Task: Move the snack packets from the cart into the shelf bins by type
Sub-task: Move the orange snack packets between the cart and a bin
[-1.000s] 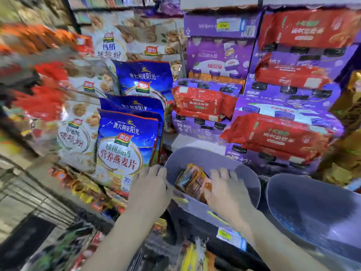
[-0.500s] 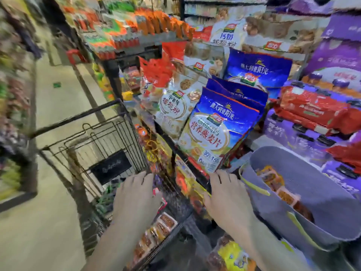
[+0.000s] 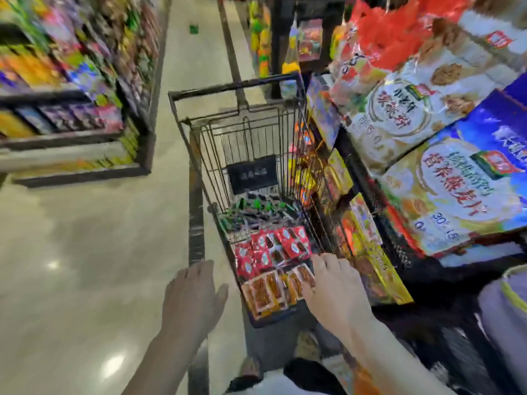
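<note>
Where the aisle runs away from the camera, a pale, glossy floor (image 3: 85,223) fills the left half of the view, with bright spots of light reflected on it. Blurred shelves (image 3: 71,81) of colourful packs line the far left.

At the centre stands a black wire cart (image 3: 236,86), with a dark sign (image 3: 252,173) hanging inside its far end. The snack packets lie in the cart in three groups: dark and green packets (image 3: 251,212) farthest away, red packets (image 3: 273,246) in the middle, and orange packets (image 3: 268,289) nearest.

To the right, touching or just beside the cart, is a shelf stacked with large white bags (image 3: 405,104) and blue bags (image 3: 456,189). A grey bin (image 3: 504,309) shows at the right edge.

The left hand (image 3: 191,295) hovers palm down over the floor just left of the cart, fingers straight and together, holding nothing. The right hand (image 3: 336,289) reaches over the cart's near right corner, its fingers spread and lightly bent. The fingertips lie at the edge of the orange packets without closing round any. Whether they touch cannot be told.
</note>
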Demonstrator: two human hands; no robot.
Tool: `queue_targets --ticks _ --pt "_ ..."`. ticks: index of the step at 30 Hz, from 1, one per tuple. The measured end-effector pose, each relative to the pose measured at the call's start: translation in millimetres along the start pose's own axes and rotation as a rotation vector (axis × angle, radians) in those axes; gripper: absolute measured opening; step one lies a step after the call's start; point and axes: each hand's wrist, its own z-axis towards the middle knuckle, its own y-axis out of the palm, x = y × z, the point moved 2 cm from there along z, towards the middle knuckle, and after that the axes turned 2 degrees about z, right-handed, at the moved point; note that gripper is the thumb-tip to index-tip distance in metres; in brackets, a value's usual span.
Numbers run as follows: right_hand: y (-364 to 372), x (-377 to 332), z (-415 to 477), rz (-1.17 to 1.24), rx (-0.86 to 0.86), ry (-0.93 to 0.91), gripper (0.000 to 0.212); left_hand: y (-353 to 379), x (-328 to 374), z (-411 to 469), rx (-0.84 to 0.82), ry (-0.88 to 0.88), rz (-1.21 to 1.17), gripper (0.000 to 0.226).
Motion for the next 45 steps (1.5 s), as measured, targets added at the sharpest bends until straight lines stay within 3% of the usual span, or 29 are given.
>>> queue_targets --ticks 5,13,18,21,26,31,34,39,45 --pt "38 7 57 -0.014 -0.134 -0.059 0.054 61 12 40 -0.071 -0.148 -0.186 0.057" --pt "145 14 147 0.115 -0.403 -0.117 0.052 159 37 114 -0.071 -0.466 -0.615 0.088" --pt "230 8 186 0.192 -0.592 -0.069 0.057 211 49 141 0.035 -0.616 -0.867 0.073" --pt "278 4 203 0.254 -0.656 0.035 0.068 231 52 147 0.165 -0.694 -0.91 0.053" --pt "330 -3 210 0.325 -0.55 0.131 0.083 251 52 149 0.296 -0.677 -0.845 0.037" --pt "344 -12 210 0.44 -0.358 0.168 0.059 254 47 148 0.288 -0.711 -0.805 0.019" --pt "352 -14 216 0.588 -0.466 0.172 0.04 253 44 149 0.301 -0.714 -0.81 0.014" --pt "362 -17 217 0.671 -0.574 0.161 0.025 254 43 149 0.302 -0.724 -0.813 0.014" --pt "344 -3 220 0.911 -0.623 0.14 0.022 253 44 149 0.329 -0.718 -0.811 0.014"
